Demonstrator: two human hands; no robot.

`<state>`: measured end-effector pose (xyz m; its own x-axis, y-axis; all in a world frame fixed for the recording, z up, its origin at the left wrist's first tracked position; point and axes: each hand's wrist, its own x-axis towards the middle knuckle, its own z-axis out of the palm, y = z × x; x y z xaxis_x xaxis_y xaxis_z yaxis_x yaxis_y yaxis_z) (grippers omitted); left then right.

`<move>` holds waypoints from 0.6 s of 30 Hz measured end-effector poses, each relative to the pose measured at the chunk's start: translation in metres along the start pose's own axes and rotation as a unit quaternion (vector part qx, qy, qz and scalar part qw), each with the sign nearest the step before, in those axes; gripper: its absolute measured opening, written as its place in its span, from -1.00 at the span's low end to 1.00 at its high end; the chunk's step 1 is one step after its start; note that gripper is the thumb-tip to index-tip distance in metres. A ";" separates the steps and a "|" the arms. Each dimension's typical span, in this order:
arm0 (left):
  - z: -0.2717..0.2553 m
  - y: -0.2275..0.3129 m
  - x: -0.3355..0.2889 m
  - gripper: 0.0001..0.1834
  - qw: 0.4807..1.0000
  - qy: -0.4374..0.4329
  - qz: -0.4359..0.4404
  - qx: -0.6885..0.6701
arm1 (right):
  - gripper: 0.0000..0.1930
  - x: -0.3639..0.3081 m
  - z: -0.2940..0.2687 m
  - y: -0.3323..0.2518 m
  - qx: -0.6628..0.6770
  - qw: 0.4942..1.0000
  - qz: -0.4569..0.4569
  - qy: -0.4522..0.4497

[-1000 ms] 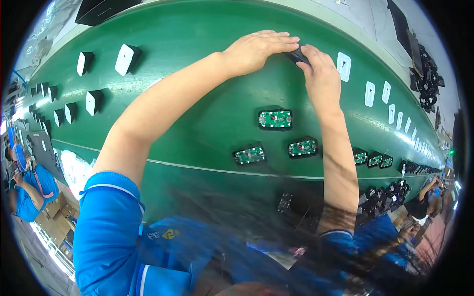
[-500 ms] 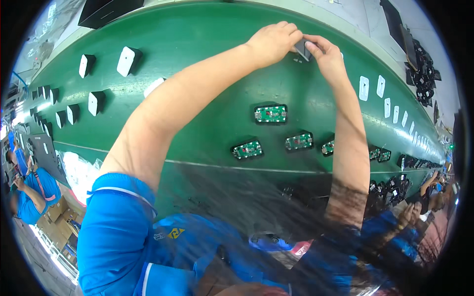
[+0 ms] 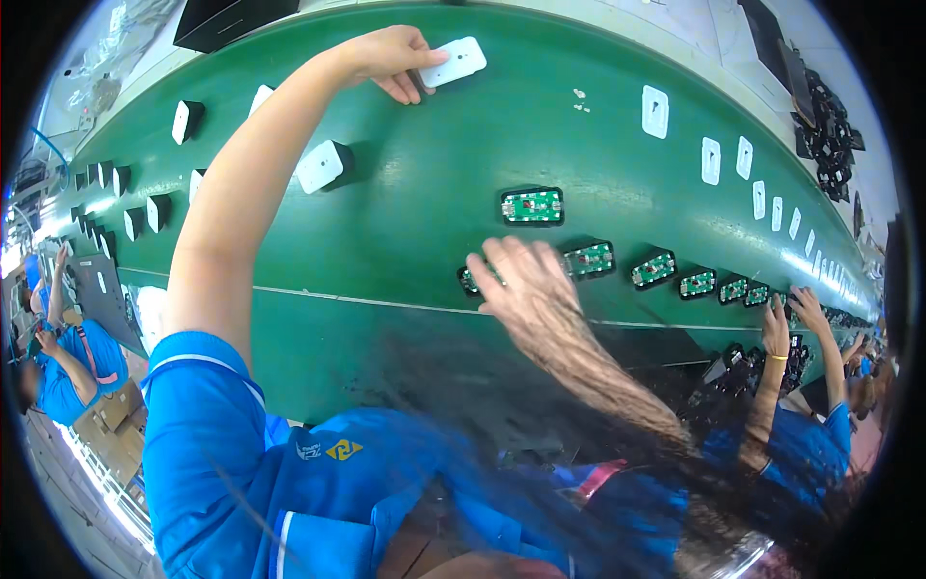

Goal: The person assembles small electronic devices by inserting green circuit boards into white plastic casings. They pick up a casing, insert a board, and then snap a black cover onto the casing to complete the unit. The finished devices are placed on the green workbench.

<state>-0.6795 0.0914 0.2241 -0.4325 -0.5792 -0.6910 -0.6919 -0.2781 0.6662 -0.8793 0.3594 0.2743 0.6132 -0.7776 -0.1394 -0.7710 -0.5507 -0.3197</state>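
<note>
Near the far edge of the green surface, my left hand point(image 3: 394, 64) pinches a white-topped housing point(image 3: 455, 63) between thumb and fingers. My right hand point(image 3: 531, 285) is over the near part of the surface, its fingers spread and slightly blurred. Under its fingertips lies a black casing with a green circuit board point(image 3: 468, 280), partly covered by the hand; whether they touch cannot be made out. Another such board in its casing point(image 3: 589, 259) lies just right of the hand, and one more point(image 3: 532, 206) sits beyond it. A white-faced dark housing point(image 3: 325, 167) stands below my left hand.
More white-faced housings point(image 3: 187, 122) stand to the left. White oblong covers point(image 3: 656, 112) run along the far right side, with boards in casings point(image 3: 654, 269) in a nearer row. A co-worker's hands point(image 3: 808, 311) reach over the right end. A black box point(image 3: 231, 21) stands far left.
My hands have parted from a dark housing at the far side. The left has moved left, holding a white-topped housing; the right has come back nearer, over the boards. A co-worker's hands now reach in.
</note>
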 end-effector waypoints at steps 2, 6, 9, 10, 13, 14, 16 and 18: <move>-0.001 0.007 0.002 -0.48 1.000 -0.013 -0.013 0.023 | -0.50 -0.004 0.023 -0.006 -0.077 0.997 -0.009 0.010; -0.002 0.011 0.002 -0.45 0.994 0.011 -0.060 0.094 | -0.51 -0.009 0.031 -0.001 -0.009 1.000 0.022 0.013; -0.004 0.017 0.001 -0.35 0.976 0.040 -0.058 0.207 | -0.50 -0.019 0.009 0.008 0.236 0.959 0.108 0.116; 0.000 0.015 0.001 -0.35 0.946 0.148 0.001 0.288 | -0.49 -0.024 -0.005 0.014 0.286 0.939 0.127 0.145; 0.021 0.029 -0.003 -0.36 0.833 0.376 0.155 0.374 | -0.59 -0.037 -0.027 0.050 0.348 0.851 0.286 0.269; 0.035 0.041 0.002 -0.39 0.841 0.372 0.184 0.346 | -0.63 -0.039 -0.033 0.064 0.394 0.786 0.373 0.296; 0.076 0.072 0.006 -0.41 0.862 0.330 0.203 0.327 | -0.65 -0.053 -0.024 0.112 0.422 0.742 0.402 0.331; 0.124 0.095 0.030 -0.34 0.880 0.283 0.203 0.323 | -0.62 -0.055 -0.028 0.142 0.449 0.709 0.456 0.296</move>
<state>-0.8301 0.1432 0.2321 -0.4891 -0.8701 -0.0617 -0.8104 0.4271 0.4009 -1.0277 0.3156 0.2629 -0.4546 -0.8232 -0.3401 -0.2171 0.4728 -0.8540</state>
